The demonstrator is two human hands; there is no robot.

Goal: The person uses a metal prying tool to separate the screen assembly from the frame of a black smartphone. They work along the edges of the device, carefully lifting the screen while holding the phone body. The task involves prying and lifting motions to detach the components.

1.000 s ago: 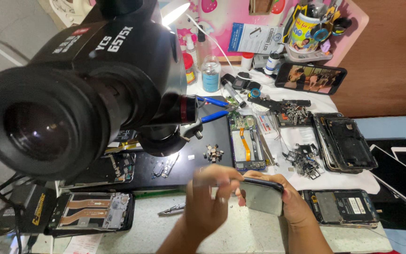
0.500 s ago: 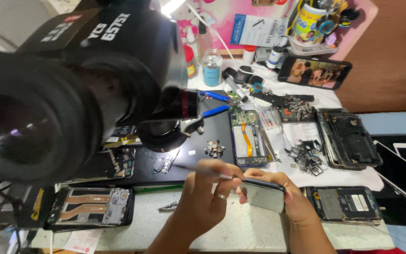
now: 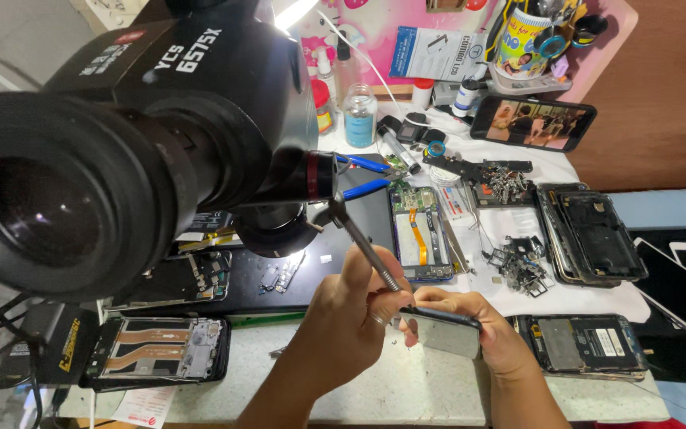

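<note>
phone [image 3: 442, 332]: lay tilted in the right hand [image 3: 495, 338], low over the worktop [image 3: 406, 389]
left hand [image 3: 347, 330]: fingers closed on a metal tool [image 3: 365, 246], tip at the phone's top edge
microscope [image 3: 121, 151]: loomed at left
opened phones [image 3: 589, 230]: scattered around

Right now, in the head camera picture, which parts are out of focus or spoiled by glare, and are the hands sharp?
Head view: the black microscope fills the left side, looms close and looks soft at its eyepiece; a bright lamp at the top edge burns out to white; the left hand with the thin metal tool and the right hand holding the phone are fairly sharp; the wide lens bends the table edges.
</note>
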